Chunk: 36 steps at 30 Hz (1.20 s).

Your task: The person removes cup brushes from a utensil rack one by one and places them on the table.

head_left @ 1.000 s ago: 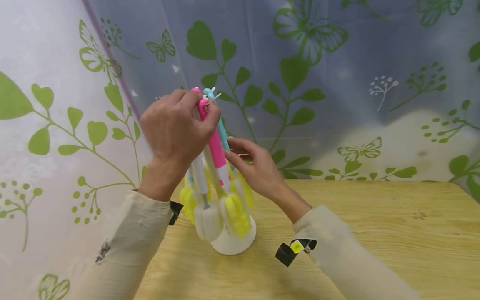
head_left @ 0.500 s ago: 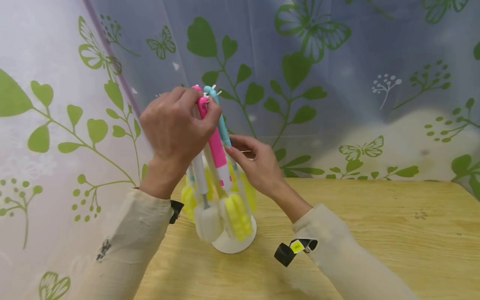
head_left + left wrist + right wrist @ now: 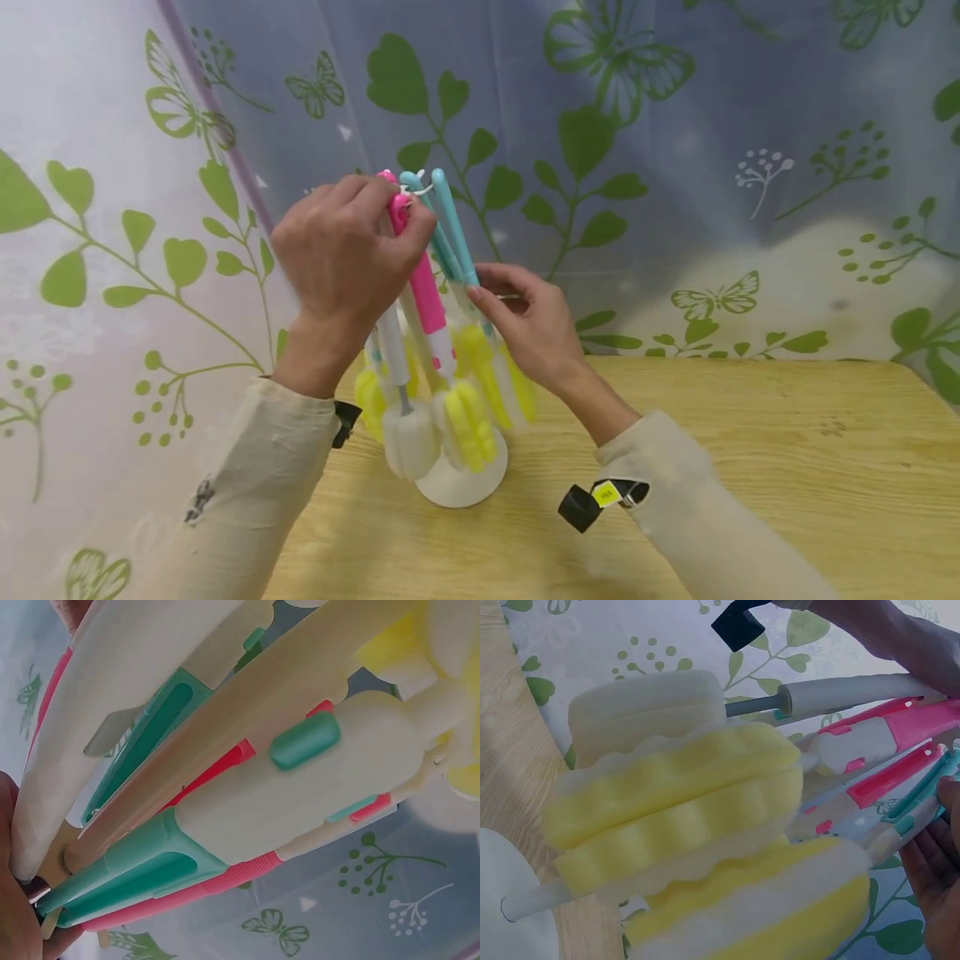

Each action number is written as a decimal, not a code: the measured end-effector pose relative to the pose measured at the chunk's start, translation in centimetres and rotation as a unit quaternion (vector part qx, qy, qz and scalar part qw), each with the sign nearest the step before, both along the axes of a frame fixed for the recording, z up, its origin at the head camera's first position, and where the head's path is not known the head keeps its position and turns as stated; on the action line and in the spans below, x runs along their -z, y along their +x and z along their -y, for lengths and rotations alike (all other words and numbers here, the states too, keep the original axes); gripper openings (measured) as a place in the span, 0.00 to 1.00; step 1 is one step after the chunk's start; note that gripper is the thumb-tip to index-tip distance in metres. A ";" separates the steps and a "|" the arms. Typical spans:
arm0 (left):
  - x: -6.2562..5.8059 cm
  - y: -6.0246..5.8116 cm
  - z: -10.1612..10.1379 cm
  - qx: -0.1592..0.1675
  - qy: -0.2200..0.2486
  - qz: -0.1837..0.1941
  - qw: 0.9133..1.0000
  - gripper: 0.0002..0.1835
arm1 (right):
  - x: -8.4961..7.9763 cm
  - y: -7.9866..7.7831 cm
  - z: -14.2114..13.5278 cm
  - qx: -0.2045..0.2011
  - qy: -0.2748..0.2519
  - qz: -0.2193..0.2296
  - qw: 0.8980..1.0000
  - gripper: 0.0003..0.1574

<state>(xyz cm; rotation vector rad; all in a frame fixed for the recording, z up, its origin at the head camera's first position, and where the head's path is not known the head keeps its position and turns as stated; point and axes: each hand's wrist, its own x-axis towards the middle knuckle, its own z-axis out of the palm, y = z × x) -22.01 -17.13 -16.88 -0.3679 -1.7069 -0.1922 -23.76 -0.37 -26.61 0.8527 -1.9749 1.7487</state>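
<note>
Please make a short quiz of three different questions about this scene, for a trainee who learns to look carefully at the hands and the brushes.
1. True or false: the left hand grips the top of the pink brush.
2. Which colour is the brush handle that the right hand pinches? A) orange B) teal C) black
3. Fill in: the round white base of the rack stands on the wooden ____.

Key:
1. True; its fingers curl round the upper end.
2. B; it is the teal brush, tilted away from the others.
3. table.
</note>
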 end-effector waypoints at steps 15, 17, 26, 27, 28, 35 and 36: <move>0.2 -0.3 0.0 0.009 0.012 -0.012 1.000 0.15 | 0.5 0.3 -3.0 0.008 -0.041 0.022 0.999 0.17; 0.3 -0.4 0.0 0.011 0.014 -0.015 1.000 0.15 | 0.7 0.4 -3.3 0.012 -0.032 0.029 0.999 0.17; 0.2 -0.6 0.0 0.034 0.025 -0.033 0.999 0.15 | 2.2 0.1 -5.3 0.026 -0.035 0.053 0.998 0.17; 0.2 -0.6 0.1 0.035 0.025 -0.034 0.998 0.15 | 2.3 0.1 -5.5 0.033 -0.031 0.058 0.997 0.17; 0.2 -0.6 0.1 0.038 0.025 -0.036 0.998 0.15 | 2.5 0.1 -5.7 0.041 -0.026 0.065 0.997 0.18; 0.5 -0.9 0.4 0.051 0.037 -0.046 0.997 0.17 | 4.3 -0.1 -7.0 0.069 -0.008 0.145 0.987 0.23; 0.5 -1.0 0.4 0.054 0.039 -0.047 0.997 0.18 | 4.6 -0.2 -7.2 0.070 -0.008 0.157 0.985 0.24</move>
